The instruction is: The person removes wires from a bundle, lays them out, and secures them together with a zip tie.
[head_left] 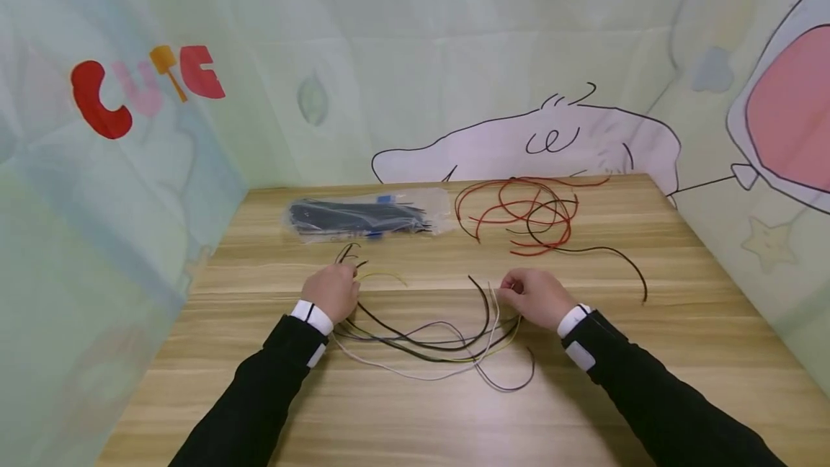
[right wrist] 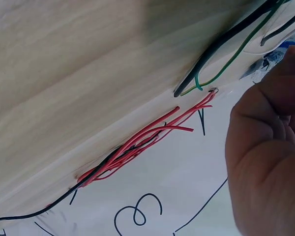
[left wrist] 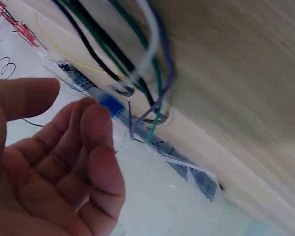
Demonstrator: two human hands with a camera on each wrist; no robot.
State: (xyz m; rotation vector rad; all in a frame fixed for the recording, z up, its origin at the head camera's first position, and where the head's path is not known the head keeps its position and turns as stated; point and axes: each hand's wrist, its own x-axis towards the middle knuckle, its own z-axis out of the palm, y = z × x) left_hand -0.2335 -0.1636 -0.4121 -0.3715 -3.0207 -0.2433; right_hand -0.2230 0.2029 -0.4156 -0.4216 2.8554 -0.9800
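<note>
Several thin wires lie in a loose bundle between the two hands: black wires [head_left: 421, 345], a white wire [head_left: 428, 379], a purple wire [head_left: 496, 384] and a yellow wire [head_left: 389, 274]. My left hand [head_left: 331, 292] is over the left ends of the bundle. In the left wrist view its fingers [left wrist: 96, 128] bend loosely, thumb apart, with nothing visible between them; the wires pass behind. At the bundle's right end, my right hand [head_left: 534, 298] has thumb and index finger together at the white wire and appears to pinch it near its tip. Its fingertips are cut off in the right wrist view.
Behind the bundle lies a clear plastic bag [head_left: 437, 207] of dark strips. To its right, red wires [head_left: 551, 245] lie tangled with a black wire [head_left: 612, 249]. A printed cloth [head_left: 337, 128] stands along the wooden table's [head_left: 214, 380] back and sides.
</note>
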